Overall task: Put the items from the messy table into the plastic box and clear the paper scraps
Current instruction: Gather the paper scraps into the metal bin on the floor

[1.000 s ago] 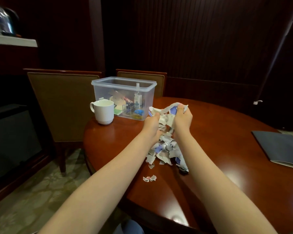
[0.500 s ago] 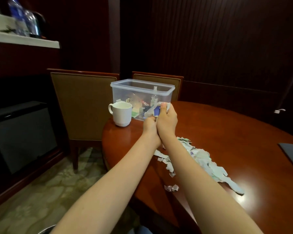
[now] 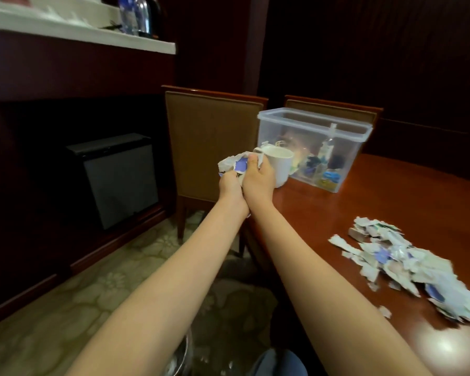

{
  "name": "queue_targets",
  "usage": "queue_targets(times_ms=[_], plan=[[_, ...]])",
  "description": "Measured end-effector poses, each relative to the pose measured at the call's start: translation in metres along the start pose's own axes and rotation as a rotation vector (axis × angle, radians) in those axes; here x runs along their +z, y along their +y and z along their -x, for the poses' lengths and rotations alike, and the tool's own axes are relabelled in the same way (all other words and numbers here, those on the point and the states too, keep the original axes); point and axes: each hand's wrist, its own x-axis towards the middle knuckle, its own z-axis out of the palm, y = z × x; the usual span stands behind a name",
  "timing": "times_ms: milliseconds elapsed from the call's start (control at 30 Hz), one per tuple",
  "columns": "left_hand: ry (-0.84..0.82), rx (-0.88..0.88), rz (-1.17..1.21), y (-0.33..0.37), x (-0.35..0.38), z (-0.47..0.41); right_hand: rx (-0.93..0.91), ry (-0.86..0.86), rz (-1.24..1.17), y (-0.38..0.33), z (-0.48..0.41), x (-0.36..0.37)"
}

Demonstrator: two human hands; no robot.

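Observation:
Both hands are pressed together around a bunch of white and blue paper scraps [image 3: 235,164], held out past the table's left edge, above the floor. My left hand [image 3: 229,185] cups the bunch from the left and my right hand [image 3: 258,180] grips it from the right. A larger heap of torn paper scraps [image 3: 407,264] lies on the brown wooden table [image 3: 337,213] at the right. The clear plastic box [image 3: 314,147] stands open at the table's far side with several small items inside.
A white mug [image 3: 280,165] stands on the table just right of my hands, in front of the box. Two brown chairs [image 3: 212,142] sit behind the table. A dark cabinet [image 3: 117,177] is at the left. A round metal rim [image 3: 182,356] shows on the floor below my arms.
My hands carried the bunch of scraps leftwards off the table, from in front of the box to left of the mug. The view swung left, so the heap now lies at the right.

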Motion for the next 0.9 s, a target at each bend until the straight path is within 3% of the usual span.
queue_targets(times_ms=[167, 433, 667, 900], plan=[[0.105, 0.009, 0.064, 0.023, -0.057, -0.013, 0.030, -0.101, 0.024, 0.020, 0.022, 0.054], [0.332, -0.036, 0.175, 0.029, -0.164, -0.034, 0.224, -0.276, 0.031, 0.077, 0.083, 0.123], [0.506, -0.105, 0.116, 0.011, -0.247, -0.046, 0.351, -0.338, 0.128, 0.127, 0.131, 0.160], [0.577, -0.149, 0.118, -0.003, -0.290, -0.050, 0.519, -0.373, 0.200, 0.163, 0.158, 0.173]])
